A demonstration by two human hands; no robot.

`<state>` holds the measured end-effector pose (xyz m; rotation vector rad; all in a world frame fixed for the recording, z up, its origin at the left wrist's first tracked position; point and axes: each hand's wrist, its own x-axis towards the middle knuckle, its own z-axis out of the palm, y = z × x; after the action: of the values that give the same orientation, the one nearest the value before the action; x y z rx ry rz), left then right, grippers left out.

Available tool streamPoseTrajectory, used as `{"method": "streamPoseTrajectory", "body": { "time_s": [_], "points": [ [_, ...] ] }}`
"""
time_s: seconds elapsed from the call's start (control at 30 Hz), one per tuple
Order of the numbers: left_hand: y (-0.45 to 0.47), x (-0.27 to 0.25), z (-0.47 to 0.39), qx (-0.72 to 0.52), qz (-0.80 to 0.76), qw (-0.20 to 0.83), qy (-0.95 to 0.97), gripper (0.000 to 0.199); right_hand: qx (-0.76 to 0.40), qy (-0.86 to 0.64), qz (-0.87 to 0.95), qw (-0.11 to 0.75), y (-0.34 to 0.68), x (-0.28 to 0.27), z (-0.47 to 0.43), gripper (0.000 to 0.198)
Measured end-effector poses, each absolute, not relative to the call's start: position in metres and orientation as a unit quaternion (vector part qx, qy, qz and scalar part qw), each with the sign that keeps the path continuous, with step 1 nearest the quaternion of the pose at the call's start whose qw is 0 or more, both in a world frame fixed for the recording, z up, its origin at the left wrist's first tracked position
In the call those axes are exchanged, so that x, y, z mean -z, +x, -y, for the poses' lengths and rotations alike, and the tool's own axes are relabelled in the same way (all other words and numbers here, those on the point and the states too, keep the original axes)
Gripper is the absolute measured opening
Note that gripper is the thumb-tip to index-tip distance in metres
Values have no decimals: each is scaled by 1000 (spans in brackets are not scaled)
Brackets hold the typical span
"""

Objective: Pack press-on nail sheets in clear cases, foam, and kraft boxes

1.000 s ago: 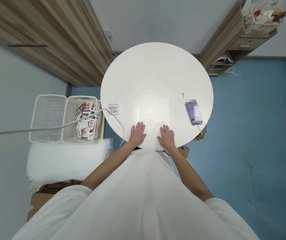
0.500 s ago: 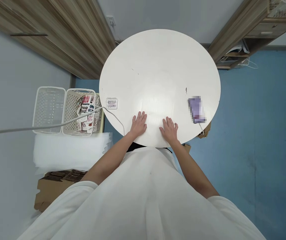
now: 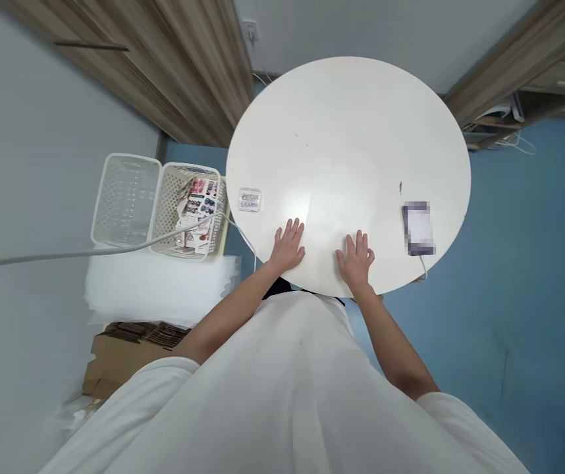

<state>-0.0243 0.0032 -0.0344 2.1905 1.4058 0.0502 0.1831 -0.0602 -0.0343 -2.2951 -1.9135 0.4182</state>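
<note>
My left hand (image 3: 287, 249) rests near the front edge of a round white table (image 3: 346, 112), fingers spread, holding nothing. To its right, my right hand (image 3: 356, 260) is over the same edge with its fingers apart and nothing in them. A small clear case (image 3: 250, 199) with rows of purplish pieces lies on the table, left of and beyond my left hand. On the right side of the table is a blurred, phone-like device (image 3: 418, 228) with a white cable (image 3: 423, 266). Neither hand touches the case or the device.
Left of the table stand two white baskets, one holding clear items (image 3: 127, 204), the other (image 3: 166, 204) packed with printed cards (image 3: 198, 210). A white cable (image 3: 114, 250) crosses above them. White sheets (image 3: 159, 283) and folded cardboard (image 3: 119, 359) lie below. Wooden cabinets (image 3: 188, 72) flank the table.
The view has turned, so the table and the things around it appear farther right. The device's blurred screen has gone from purple to whitish. Both hands stay by the table edge, fingers spread.
</note>
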Motion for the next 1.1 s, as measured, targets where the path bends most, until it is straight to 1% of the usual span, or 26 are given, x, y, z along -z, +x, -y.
{"method": "streamPoseTrajectory", "body": {
  "time_s": [0.07,0.17,0.3,0.4,0.5,0.63,0.73,0.9,1.1],
  "points": [
    [-52,33,-7,-50,-561,259,785,64,-147,-755,635,77,162,31,47,50],
    [-97,37,-18,-119,-631,268,718,67,-203,-720,654,112,119,30,20,50],
    [-138,44,-39,-212,-673,319,632,74,-292,-683,657,128,62,31,-21,49],
    [-150,48,-56,-264,-679,358,583,74,-371,-684,613,133,33,29,-49,52],
    [-153,51,-71,-286,-675,395,554,71,-444,-677,559,176,14,27,-67,56],
    [-153,54,-82,-267,-666,418,558,62,-532,-653,485,234,-3,25,-78,60],
    [-153,56,-84,-262,-657,414,572,56,-552,-647,465,247,-9,26,-81,56],
    [-150,54,-79,-268,-665,422,555,54,-568,-650,439,247,-3,26,-79,54],
    [-110,47,-57,-297,-631,439,566,54,-523,-652,477,272,42,26,-50,50]
  ]
}}
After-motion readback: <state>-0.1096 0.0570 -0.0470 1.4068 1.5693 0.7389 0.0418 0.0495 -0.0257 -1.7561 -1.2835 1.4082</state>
